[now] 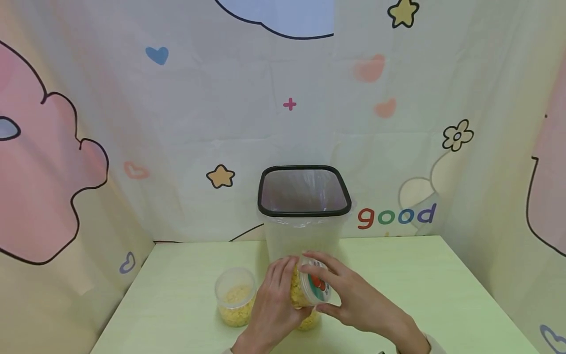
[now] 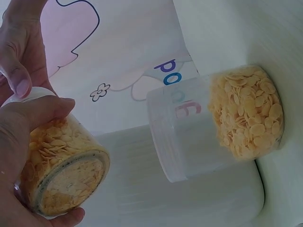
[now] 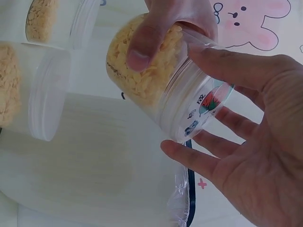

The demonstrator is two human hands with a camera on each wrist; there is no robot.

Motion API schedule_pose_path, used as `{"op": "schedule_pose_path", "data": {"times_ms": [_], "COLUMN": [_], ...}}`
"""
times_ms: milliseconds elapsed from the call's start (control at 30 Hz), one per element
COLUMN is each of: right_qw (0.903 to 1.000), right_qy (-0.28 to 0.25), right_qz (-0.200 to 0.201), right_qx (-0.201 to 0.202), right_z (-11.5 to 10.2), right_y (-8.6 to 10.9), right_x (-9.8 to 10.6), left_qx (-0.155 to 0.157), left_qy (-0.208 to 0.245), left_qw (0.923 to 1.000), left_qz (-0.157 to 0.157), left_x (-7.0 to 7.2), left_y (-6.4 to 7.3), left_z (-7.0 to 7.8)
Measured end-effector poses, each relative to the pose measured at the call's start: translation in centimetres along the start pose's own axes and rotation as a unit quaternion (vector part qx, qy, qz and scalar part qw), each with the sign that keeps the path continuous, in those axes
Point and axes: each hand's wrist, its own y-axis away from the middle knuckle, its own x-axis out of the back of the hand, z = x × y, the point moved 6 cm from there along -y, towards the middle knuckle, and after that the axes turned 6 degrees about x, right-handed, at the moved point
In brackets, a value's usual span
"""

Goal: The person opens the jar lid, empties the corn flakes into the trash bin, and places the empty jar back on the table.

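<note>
A clear jar (image 1: 297, 289) of pale yellow flakes is held tilted above the table in my left hand (image 1: 276, 300), fingers and thumb wrapped round its body. Its printed lid (image 3: 203, 111) faces right, with red and green on it. Around the lid's edge my right hand (image 1: 360, 297) has its thumb and fingers spread, fingertips on the rim. A lidless jar (image 1: 236, 297), partly filled with similar flakes, stands on the table left of my hands. Another jar (image 1: 309, 322) with flakes is mostly hidden beneath them.
A tall translucent bin (image 1: 305, 236) with a black rim and a plastic liner stands at the table's back, just beyond my hands. The pale green table (image 1: 177, 295) meets a printed cloth backdrop (image 1: 247, 98) behind and at both sides.
</note>
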Motion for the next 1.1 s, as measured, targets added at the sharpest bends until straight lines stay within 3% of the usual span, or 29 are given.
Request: {"op": "schedule_pose_path", "data": {"times_ms": [267,367,567,800,933,1100], "right_qw": [0.9993,0.998,0.9867,0.9647,0.9576,0.9565], "right_qy": [0.032,0.042,0.03,-0.013,0.0,0.003], "right_qz": [0.019,0.045,0.106,0.093,0.085,0.074], "right_qx": [0.008,-0.013,-0.119,-0.246,-0.275,-0.282], "right_z": [-0.6,-0.7,-0.2,0.9,1.1,1.2], "right_y": [0.1,0.1,0.0,0.2,0.2,0.0], "right_x": [0.6,1.1,1.6,0.6,0.3,0.1], "left_qx": [0.004,0.007,0.012,0.017,0.012,0.008], "left_qy": [0.011,0.012,0.016,0.014,0.011,0.005], "left_qw": [0.9999,0.9999,0.9998,0.9997,0.9998,0.9999], "left_qz": [-0.008,-0.007,-0.008,-0.014,-0.014,-0.012], "left_x": [-0.2,-0.1,0.0,-0.1,-0.2,-0.3], "left_y": [0.0,0.1,0.0,0.1,0.2,0.2], "left_z": [0.1,0.1,-0.1,0.0,0.1,0.1]}}
